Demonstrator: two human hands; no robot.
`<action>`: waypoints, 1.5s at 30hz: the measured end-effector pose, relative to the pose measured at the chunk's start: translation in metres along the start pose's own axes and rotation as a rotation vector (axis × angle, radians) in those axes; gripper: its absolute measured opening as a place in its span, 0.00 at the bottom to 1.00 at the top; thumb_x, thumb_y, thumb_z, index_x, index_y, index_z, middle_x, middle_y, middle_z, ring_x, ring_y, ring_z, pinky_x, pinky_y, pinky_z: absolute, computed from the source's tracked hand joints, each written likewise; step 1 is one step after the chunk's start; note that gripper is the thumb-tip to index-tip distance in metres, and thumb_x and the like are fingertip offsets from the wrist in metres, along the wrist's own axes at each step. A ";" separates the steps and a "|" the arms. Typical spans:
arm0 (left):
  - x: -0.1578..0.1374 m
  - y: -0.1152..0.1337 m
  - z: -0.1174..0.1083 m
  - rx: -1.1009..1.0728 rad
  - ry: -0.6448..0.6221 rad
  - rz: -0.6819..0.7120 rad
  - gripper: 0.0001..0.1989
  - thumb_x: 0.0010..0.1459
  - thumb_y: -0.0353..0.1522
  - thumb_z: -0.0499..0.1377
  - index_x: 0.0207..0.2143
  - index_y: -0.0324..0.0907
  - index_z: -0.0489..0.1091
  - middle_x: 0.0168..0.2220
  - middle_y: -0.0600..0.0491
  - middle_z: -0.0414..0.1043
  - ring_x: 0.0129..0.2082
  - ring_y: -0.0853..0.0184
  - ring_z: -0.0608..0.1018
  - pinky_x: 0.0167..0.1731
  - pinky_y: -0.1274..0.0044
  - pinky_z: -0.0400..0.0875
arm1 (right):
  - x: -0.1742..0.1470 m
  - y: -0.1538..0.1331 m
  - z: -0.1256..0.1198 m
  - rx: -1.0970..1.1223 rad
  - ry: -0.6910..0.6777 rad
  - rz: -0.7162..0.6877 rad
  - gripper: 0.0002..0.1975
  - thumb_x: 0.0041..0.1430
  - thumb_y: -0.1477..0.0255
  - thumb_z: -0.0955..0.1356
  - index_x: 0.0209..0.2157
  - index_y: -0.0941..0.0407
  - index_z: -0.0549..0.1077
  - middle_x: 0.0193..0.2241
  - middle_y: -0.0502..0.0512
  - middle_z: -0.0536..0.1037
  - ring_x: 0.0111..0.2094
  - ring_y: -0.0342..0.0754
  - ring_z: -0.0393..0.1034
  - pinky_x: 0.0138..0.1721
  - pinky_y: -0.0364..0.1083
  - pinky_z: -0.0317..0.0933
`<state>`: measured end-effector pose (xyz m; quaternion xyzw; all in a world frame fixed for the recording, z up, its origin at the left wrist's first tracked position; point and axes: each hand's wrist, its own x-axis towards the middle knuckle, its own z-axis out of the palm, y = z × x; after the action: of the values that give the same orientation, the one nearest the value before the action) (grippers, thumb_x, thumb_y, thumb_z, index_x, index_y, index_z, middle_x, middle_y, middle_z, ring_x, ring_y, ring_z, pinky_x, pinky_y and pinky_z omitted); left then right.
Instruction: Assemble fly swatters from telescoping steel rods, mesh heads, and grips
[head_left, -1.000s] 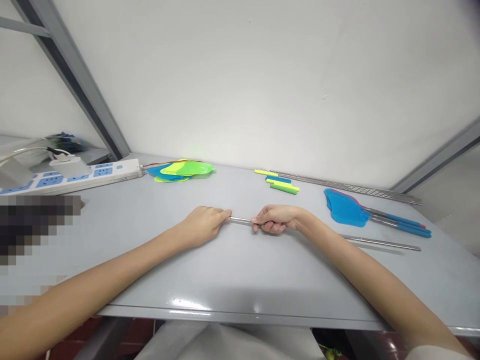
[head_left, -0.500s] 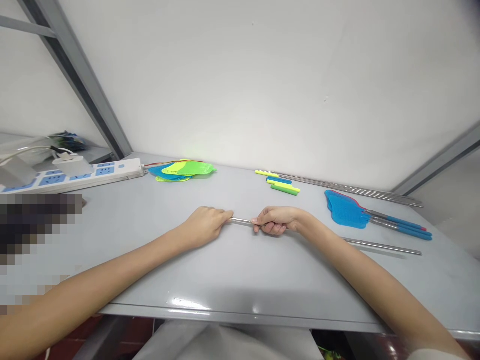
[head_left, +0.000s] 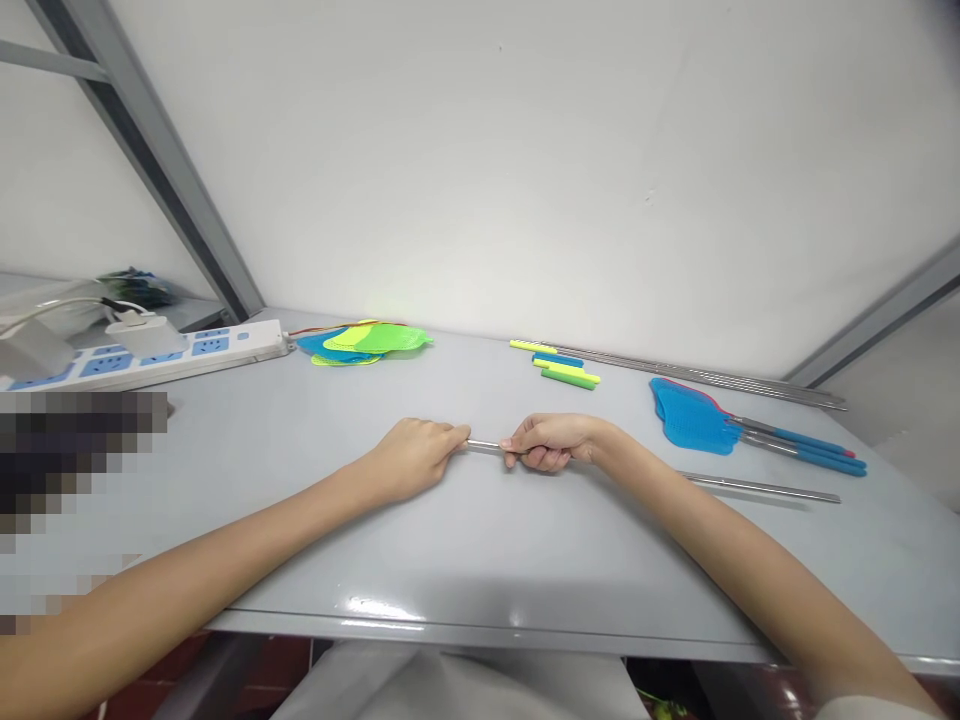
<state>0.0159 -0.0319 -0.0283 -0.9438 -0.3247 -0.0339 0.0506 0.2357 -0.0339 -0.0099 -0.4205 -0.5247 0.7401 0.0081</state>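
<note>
A thin metal rod runs sideways a little above the table, passing behind my right forearm. My left hand is closed over the rod's left end, back of the hand upward, hiding whatever is inside the fist. Close beside it, my right hand pinches the same rod between thumb and curled fingers. A short bare stretch of shiny metal shows between the two hands. To the right, the rod's far end sticks out free past my forearm.
Blue fly swatters with metal shafts lie at right. Behind are coloured grip tubes and more metal rods. Green, yellow and blue swatter heads lie at back left beside a power strip. A wall bounds the table.
My left hand has shifted very slightly right, so the bare stretch of rod between my hands is a bit shorter. Both hands keep their hold.
</note>
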 end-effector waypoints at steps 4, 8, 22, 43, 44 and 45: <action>0.001 -0.001 -0.004 -0.012 -0.019 -0.008 0.07 0.54 0.29 0.42 0.28 0.44 0.58 0.26 0.56 0.68 0.23 0.68 0.69 0.19 0.77 0.50 | 0.000 0.000 0.001 0.000 0.001 -0.016 0.15 0.50 0.63 0.63 0.29 0.63 0.66 0.14 0.41 0.48 0.12 0.31 0.38 0.09 0.34 0.35; 0.002 -0.005 -0.011 -0.044 -0.028 -0.023 0.11 0.56 0.32 0.40 0.27 0.43 0.59 0.25 0.54 0.67 0.24 0.69 0.68 0.21 0.77 0.52 | 0.002 0.001 0.001 0.025 0.013 -0.063 0.15 0.49 0.63 0.63 0.30 0.63 0.66 0.14 0.42 0.48 0.13 0.31 0.38 0.10 0.34 0.36; 0.006 0.013 -0.009 -0.302 0.031 0.043 0.13 0.58 0.34 0.38 0.35 0.44 0.61 0.31 0.55 0.63 0.29 0.71 0.67 0.27 0.80 0.57 | 0.007 0.003 0.004 -0.033 -0.005 -0.145 0.18 0.49 0.61 0.63 0.30 0.63 0.68 0.15 0.42 0.48 0.13 0.32 0.38 0.11 0.35 0.36; 0.008 0.005 -0.011 -0.241 -0.037 0.059 0.15 0.58 0.38 0.36 0.26 0.42 0.57 0.24 0.58 0.65 0.22 0.73 0.67 0.21 0.81 0.51 | 0.005 -0.001 0.007 -0.028 -0.013 -0.119 0.17 0.50 0.62 0.62 0.32 0.63 0.67 0.15 0.43 0.53 0.12 0.31 0.41 0.10 0.35 0.37; 0.008 0.005 -0.010 -0.231 -0.039 0.060 0.15 0.58 0.38 0.36 0.26 0.43 0.57 0.23 0.59 0.64 0.21 0.73 0.66 0.20 0.81 0.51 | 0.005 -0.001 0.007 -0.029 -0.014 -0.121 0.17 0.50 0.62 0.62 0.32 0.63 0.67 0.15 0.43 0.54 0.12 0.31 0.41 0.10 0.35 0.37; 0.007 0.005 -0.010 -0.220 -0.040 0.061 0.15 0.58 0.38 0.36 0.27 0.43 0.57 0.22 0.59 0.64 0.21 0.73 0.66 0.20 0.81 0.51 | 0.005 -0.001 0.007 -0.031 -0.016 -0.124 0.17 0.50 0.62 0.62 0.32 0.63 0.67 0.15 0.43 0.54 0.12 0.31 0.41 0.10 0.35 0.37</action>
<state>0.0244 -0.0325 -0.0179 -0.9537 -0.2910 -0.0490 -0.0586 0.2275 -0.0370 -0.0110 -0.3814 -0.5611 0.7334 0.0436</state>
